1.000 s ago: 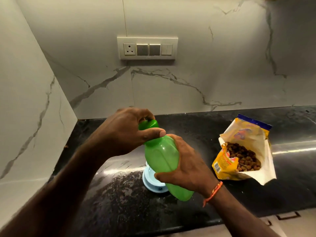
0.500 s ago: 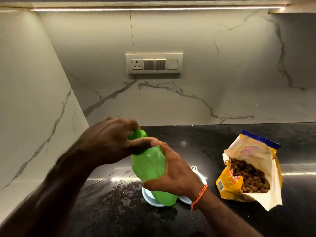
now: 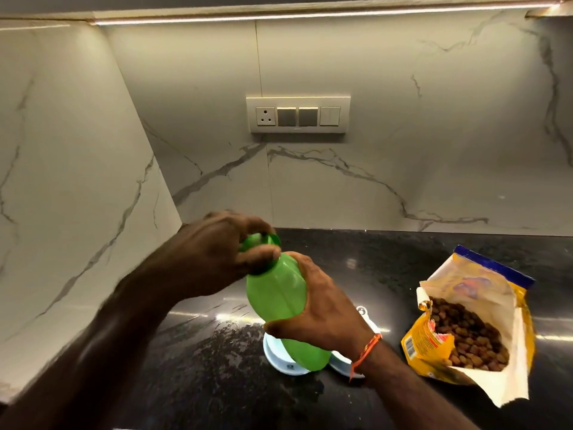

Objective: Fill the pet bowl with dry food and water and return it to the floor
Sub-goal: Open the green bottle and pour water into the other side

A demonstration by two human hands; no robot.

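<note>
Two hands hold a tilted green bottle (image 3: 280,301) above the pale blue pet bowl (image 3: 273,356) on the black tabletop (image 3: 387,268), near the wall corner: left hand (image 3: 214,256) pinching its cap (image 3: 263,240), right hand (image 3: 322,315) gripping its body, with open tabletop between the bowl and the torn-open kibble bag (image 3: 471,321).

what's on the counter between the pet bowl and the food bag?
Nothing: in the head view a bare strip of black counter separates the pet bowl from the food bag.
</note>
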